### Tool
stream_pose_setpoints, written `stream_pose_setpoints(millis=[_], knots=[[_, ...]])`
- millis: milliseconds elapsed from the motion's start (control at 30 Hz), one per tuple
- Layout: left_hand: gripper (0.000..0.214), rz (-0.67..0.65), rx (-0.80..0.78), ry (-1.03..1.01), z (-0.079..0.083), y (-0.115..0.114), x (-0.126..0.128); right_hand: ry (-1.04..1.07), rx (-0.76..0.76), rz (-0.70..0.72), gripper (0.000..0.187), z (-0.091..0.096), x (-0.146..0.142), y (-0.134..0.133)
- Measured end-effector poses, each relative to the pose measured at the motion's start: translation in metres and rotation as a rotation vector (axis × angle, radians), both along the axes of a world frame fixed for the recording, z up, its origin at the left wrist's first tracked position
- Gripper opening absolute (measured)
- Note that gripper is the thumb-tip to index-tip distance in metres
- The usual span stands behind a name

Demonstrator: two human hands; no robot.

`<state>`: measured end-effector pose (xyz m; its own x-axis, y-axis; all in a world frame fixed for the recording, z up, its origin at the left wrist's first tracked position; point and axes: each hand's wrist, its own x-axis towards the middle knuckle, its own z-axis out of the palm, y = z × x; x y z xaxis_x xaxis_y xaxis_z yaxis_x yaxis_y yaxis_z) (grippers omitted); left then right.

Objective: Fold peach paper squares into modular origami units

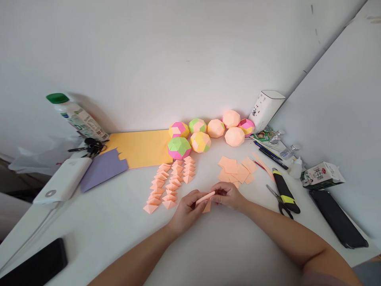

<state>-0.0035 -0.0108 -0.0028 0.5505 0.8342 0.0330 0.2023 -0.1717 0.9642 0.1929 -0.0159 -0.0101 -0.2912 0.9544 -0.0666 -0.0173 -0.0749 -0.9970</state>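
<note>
White tabletop (pixel 113 222) holds bottle (pixel 83 122) and carton (pixel 320 176), while both hands (pixel 188 208) (pixel 229 195) pinch folded peach paper (pixel 204 198).

Left hand (pixel 188 210) and right hand (pixel 230 196) bare; forearms (pixel 143 254) too. Dull mauve sleeve (pixel 324 279) on right upper arm (pixel 335 263), toward right edge of surface (pixel 110 222), mostly out of frame.

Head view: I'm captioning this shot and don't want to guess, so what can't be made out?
All in the head view:
Thin peach-coloured paper being held: full shape hidden by the left hand and right hand.
Loose pile of flat peach paper pieces: count uncertain, upper ones cover lower.
Flat black phone-like slab, lower left: part cut off by the picture's edges.
White plastic bottle with green cap: label text too small and blurred.
</note>
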Motion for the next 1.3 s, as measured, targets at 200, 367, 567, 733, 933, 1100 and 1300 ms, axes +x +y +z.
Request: stream_pose_setpoints(millis=[200,367,567,733,933,1100,1300], knots=[[0.029,-0.008,0.019,-0.003,0.0001,-0.0007,0.001,0.004,0.023,0.002,0.017,0.0003,-0.0002,0.0001],[0.029,-0.016,0.026,0.009,0.0009,-0.0009,0.0011,0.006,0.024,0.004,0.017,0.0036,-0.0005,0.0008],[0.029,-0.03,0.039,0.014,0.002,-0.0013,0.0012,0.018,0.036,0.012,0.018,0.0028,-0.0002,0.0005],[0.029,-0.027,0.033,0.011,0.0028,-0.0018,0.0018,0.008,0.057,0.022,0.017,0.0032,0.0002,0.0005],[0.03,-0.032,0.036,0.007,0.0024,-0.0016,0.0017,0.004,0.043,0.018,0.021,0.0045,0.0,0.0002],[0.029,-0.031,0.025,0.005,0.0025,-0.0015,0.0012,0.016,0.035,0.017,0.02,0.0047,-0.0005,0.0003],[0.031,-0.022,0.033,0.005,0.0027,-0.0018,0.0015,0.006,0.028,0.022,0.02,0.0045,-0.0002,0.0004]])
